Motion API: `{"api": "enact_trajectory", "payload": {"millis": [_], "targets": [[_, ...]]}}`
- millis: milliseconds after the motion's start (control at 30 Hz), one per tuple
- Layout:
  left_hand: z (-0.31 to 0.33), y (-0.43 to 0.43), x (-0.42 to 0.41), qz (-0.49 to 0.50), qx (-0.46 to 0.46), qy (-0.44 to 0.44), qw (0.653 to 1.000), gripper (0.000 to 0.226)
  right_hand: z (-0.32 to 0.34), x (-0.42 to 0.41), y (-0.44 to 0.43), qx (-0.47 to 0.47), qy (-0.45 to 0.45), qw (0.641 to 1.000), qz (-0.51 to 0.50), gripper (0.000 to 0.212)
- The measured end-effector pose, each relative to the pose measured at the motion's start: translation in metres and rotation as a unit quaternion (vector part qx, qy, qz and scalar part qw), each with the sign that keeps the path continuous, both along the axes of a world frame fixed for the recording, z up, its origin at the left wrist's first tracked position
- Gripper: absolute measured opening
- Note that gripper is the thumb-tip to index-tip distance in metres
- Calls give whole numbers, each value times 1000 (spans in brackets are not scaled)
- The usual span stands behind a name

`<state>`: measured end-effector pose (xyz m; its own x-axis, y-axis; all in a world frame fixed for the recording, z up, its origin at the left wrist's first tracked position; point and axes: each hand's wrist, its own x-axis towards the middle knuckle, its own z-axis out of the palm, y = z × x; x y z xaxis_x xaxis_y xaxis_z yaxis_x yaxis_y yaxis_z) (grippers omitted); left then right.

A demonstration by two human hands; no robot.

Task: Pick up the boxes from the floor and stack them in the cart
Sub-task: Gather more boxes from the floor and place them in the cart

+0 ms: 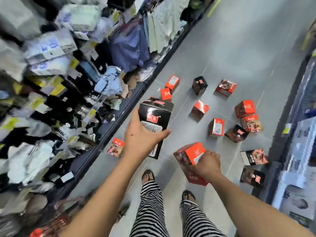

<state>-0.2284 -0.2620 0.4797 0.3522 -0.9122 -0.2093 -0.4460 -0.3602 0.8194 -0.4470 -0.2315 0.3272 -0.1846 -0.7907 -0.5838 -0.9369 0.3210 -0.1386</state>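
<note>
My left hand [142, 137] grips a black box [154, 117] with a red label, held up at mid frame above the floor. Lower right of it, my right hand [207, 164] grips a red box [191, 153] with a food picture on its side. Several more red and black boxes lie scattered on the grey floor ahead, among them a red one [200, 109], a black one [199, 85] and a red one [116, 147] near the shelf base. A blurred red shape at the bottom left [51, 226] may be the cart; I cannot tell.
Shelving packed with clothing and yellow price tags [68, 82] runs along the left of the aisle. Another display [301, 151] lines the right side. My feet in sandals [147, 176] and striped trousers stand on the grey tiled floor [239, 48].
</note>
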Motion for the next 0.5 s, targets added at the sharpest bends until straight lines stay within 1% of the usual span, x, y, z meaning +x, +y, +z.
{"api": "enact_trajectory", "payload": {"millis": [133,233,367,433,500], "targets": [[61,50,14,62,-38,-23,997,81,41,18,5,-25,-25,996,83,97],[89,96,22,120,-51,-33,991,84,62,33,12,-38,-11,984,172,93],[108,165,38,201,-59,-40,977,92,82,61,29,-36,12,963,268,88],[111,203,50,232,-55,-44,970,89,89,82,41,-34,31,946,321,88],[111,243,61,267,-50,-44,961,83,96,105,56,-36,40,935,352,91]]}}
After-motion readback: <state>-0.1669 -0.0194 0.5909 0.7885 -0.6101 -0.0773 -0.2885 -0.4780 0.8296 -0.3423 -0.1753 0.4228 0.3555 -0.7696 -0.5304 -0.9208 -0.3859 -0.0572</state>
